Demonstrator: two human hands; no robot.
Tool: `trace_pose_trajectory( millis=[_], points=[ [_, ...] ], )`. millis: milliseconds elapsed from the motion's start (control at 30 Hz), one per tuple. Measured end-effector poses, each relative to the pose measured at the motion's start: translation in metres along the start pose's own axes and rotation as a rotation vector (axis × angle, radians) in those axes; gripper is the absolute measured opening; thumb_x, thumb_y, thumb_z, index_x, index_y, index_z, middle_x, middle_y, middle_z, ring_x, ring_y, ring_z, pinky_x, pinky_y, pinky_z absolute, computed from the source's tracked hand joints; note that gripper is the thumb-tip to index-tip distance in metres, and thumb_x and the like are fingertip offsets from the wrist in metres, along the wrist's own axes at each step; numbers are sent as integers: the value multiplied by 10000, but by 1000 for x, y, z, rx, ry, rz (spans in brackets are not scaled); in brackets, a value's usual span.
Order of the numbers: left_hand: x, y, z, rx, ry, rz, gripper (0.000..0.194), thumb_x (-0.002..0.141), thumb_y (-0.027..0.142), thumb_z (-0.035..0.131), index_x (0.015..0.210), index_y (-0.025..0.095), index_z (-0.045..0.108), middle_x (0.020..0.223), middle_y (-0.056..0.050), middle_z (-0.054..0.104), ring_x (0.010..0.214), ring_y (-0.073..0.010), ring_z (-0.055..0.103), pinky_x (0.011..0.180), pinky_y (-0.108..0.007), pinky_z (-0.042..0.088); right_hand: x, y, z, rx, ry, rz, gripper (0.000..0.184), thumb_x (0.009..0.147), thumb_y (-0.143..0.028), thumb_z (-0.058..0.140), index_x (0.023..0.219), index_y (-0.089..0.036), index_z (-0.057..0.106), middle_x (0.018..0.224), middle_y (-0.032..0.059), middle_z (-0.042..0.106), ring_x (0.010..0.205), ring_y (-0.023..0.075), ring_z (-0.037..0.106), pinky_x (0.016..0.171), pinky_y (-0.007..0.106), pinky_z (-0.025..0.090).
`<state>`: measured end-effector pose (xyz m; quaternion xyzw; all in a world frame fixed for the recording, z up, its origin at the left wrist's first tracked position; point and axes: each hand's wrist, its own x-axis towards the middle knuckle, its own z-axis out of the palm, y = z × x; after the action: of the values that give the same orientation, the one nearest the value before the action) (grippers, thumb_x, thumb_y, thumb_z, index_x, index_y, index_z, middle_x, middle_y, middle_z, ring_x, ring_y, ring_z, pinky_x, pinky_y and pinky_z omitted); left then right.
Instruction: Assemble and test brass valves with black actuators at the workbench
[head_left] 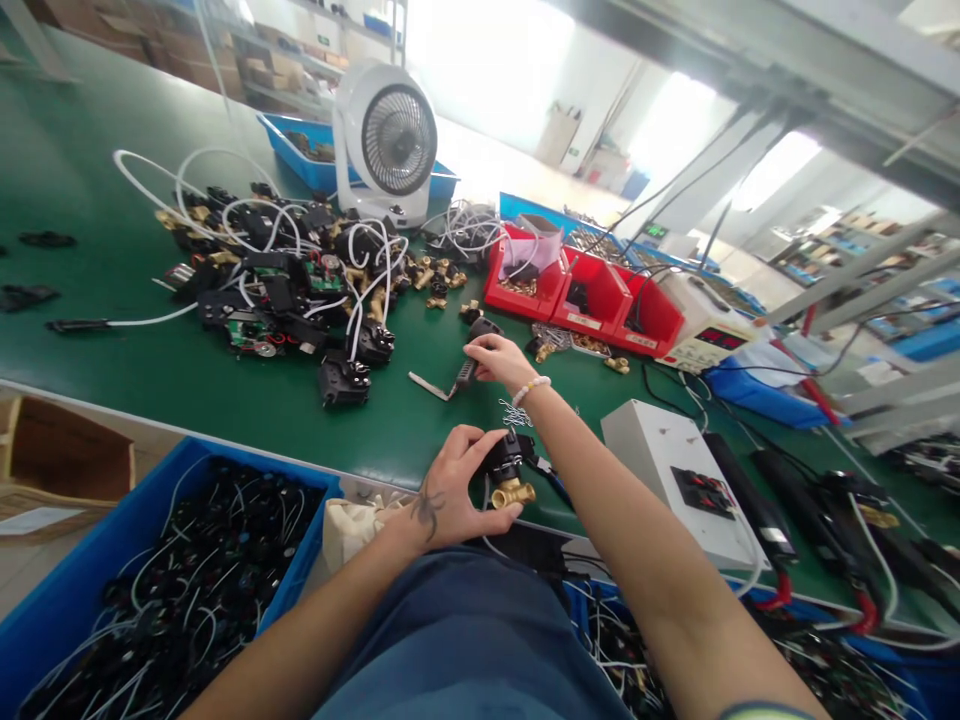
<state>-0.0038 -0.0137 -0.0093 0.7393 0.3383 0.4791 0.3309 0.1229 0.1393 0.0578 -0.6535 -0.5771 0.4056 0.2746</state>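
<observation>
My left hand (461,485) is closed round a valve with a black actuator body (504,455) and a brass fitting (513,494), just over the table's front edge. Ahead of it my right hand (499,360) has its fingers pinched at a dark ribbed piece (466,372). A pale strip (429,386) extends from that piece to the left. Behind the fingers shows a rounded black part (484,328); whether it joins the ribbed piece I cannot tell. Small silver wire-like pieces (516,413) lie between the hands. A tool with dark handles (553,482) is partly hidden under my right forearm.
Black valve units with white cables (300,270) are heaped at left, near a white fan (386,140). Red bins (589,295) and a power supply (705,325) stand behind at right. A grey box (660,470) is by my right arm; a blue crate (187,460) sits below left.
</observation>
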Motion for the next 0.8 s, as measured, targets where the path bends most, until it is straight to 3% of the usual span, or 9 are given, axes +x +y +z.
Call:
trace_pose_trajectory(
  millis=[100, 200, 333, 400, 500, 567, 700, 733, 800],
  points=[
    [1, 3, -2, -15, -15, -19, 741, 658, 362, 765, 1341, 202, 526, 1134, -84, 518, 1039, -245, 572, 962, -404, 534, -27, -4, -23, 145, 114, -76, 298, 949, -327, 580, 1193, -158, 561, 819, -8, 617, 662, 96, 599, 617, 239, 528],
    [1, 5, -5, -28, -23, -49, 729, 680, 361, 765, 1350, 205, 523, 1100, -70, 508, 1003, -227, 571, 919, -380, 550, -73, -3, -48, 241, 205, -187, 542, 869, -339, 637, 1358, -217, 438, 846, -29, 594, 706, 99, 600, 670, 241, 522],
    [3, 6, -3, -40, -18, -81, 708, 712, 360, 753, 1361, 213, 515, 1059, -50, 482, 978, -207, 564, 877, -357, 559, -152, 13, -76, 238, 108, -193, 478, 856, -572, 574, 1111, -171, 624, 707, -26, 541, 521, 90, 462, 510, 258, 431],
    [4, 6, 1, -46, -24, -80, 702, 718, 356, 750, 1361, 197, 516, 1066, -55, 478, 987, -209, 561, 880, -360, 558, -188, 25, -85, 120, 74, -158, 411, 849, -552, 615, 996, -172, 669, 605, -40, 498, 476, 89, 409, 450, 241, 347],
    [5, 7, 8, -49, -36, -66, 708, 722, 348, 750, 1367, 173, 515, 1068, -61, 476, 979, -208, 554, 879, -360, 556, -229, 40, -95, -262, 244, -158, 349, 844, -540, 630, 844, -196, 689, 538, -42, 472, 461, 94, 384, 419, 228, 283],
    [7, 8, 11, -45, -51, -55, 713, 726, 344, 750, 1377, 180, 511, 1066, -60, 477, 972, -205, 548, 873, -355, 553, -246, 47, -99, -339, 416, -205, 371, 866, -562, 598, 805, -204, 673, 514, -40, 471, 440, 100, 379, 405, 233, 282],
    [9, 10, 14, -28, -70, -40, 713, 715, 340, 752, 1370, 180, 522, 1077, -64, 478, 980, -211, 537, 908, -375, 536, -261, 56, -97, -205, 687, -338, 436, 955, -610, 420, 833, -224, 582, 522, -42, 439, 437, 115, 374, 421, 246, 318],
    [10, 10, 14, -26, -72, -36, 712, 712, 339, 750, 1367, 175, 525, 1079, -65, 479, 979, -211, 535, 912, -378, 534, -261, 57, -95, -193, 710, -354, 442, 961, -615, 402, 835, -225, 566, 528, -42, 436, 441, 117, 377, 424, 246, 317],
    [10, 9, 14, -26, -73, -24, 701, 714, 338, 742, 1362, 173, 530, 1076, -64, 483, 971, -207, 535, 901, -369, 535, -261, 59, -92, -249, 623, -311, 446, 940, -621, 455, 781, -216, 555, 522, -41, 446, 442, 111, 385, 424, 240, 303]
  ],
)
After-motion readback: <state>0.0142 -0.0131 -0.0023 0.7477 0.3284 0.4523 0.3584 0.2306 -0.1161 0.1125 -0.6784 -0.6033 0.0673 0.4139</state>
